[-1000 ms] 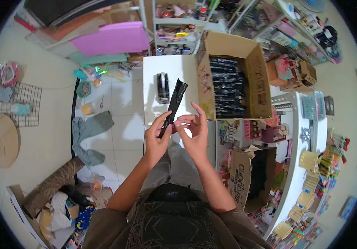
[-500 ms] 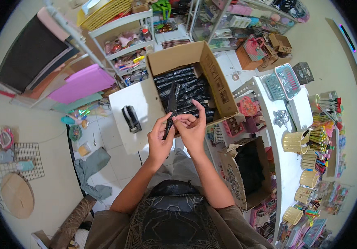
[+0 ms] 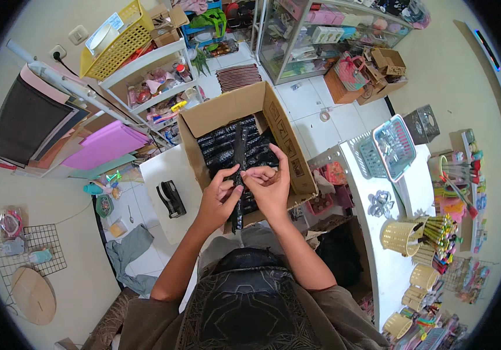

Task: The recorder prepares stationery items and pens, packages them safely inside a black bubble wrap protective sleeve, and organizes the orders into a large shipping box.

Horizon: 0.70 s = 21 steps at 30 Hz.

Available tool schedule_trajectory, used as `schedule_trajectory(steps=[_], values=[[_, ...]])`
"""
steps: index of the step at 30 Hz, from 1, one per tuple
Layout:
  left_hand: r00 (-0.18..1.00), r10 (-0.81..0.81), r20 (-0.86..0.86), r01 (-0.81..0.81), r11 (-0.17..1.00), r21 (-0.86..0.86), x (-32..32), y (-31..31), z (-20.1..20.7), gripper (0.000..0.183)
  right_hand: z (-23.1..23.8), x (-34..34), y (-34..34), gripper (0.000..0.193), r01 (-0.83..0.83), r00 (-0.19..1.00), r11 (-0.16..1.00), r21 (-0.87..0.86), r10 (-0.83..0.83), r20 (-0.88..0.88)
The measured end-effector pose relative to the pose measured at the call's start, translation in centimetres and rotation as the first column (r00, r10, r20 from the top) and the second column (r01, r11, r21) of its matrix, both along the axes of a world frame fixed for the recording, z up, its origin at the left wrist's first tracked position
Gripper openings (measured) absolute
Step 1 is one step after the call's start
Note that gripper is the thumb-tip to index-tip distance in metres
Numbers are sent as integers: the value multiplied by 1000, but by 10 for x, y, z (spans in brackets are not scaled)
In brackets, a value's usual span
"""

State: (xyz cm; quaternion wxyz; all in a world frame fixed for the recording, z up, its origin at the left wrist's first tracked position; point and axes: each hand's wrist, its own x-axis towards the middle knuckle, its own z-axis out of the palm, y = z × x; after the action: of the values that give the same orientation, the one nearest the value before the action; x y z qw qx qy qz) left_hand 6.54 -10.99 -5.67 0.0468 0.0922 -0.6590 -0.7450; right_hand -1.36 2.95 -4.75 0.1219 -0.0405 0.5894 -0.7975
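Observation:
A long, narrow strip wrapped in shiny black plastic [image 3: 239, 146] runs nearly straight away from me, over the near side of an open cardboard box [image 3: 221, 109]. My left hand [image 3: 217, 198] pinches it from the left between thumb and fingers. From the right, my right hand [image 3: 269, 185] grips the same strip with thumb and curled fingers, its index finger raised. Inside the box lie several black plastic-wrapped bundles [image 3: 212, 143] in rows. On the white table [image 3: 154, 169] left of the box rests a black stapler-like tool [image 3: 170, 199].
To the right stands a long white counter [image 3: 373, 280] with a blue basket [image 3: 395, 149] and several yellow cups [image 3: 401, 236]. A second open box with black contents [image 3: 339, 254] sits below it. Shelves [image 3: 157, 55] and a glass cabinet [image 3: 285, 44] stand at the back.
The view has shifted, so the box appears lower and further left. The black wrapped strip points straighter away from me, and its near end now shows below my hands. Both hands keep hold of it.

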Motion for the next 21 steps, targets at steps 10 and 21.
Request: schedule_trajectory(steps=[10, 21], values=[[993, 98, -66, -109, 972, -208, -15, -8, -28, 48, -7, -27, -7, 91, -121, 991, 990, -78, 125, 48], [960, 278, -42, -274, 958, 88, -23, -3, -17, 47, 12, -43, 12, 11, -193, 981, 970, 148, 187, 53]])
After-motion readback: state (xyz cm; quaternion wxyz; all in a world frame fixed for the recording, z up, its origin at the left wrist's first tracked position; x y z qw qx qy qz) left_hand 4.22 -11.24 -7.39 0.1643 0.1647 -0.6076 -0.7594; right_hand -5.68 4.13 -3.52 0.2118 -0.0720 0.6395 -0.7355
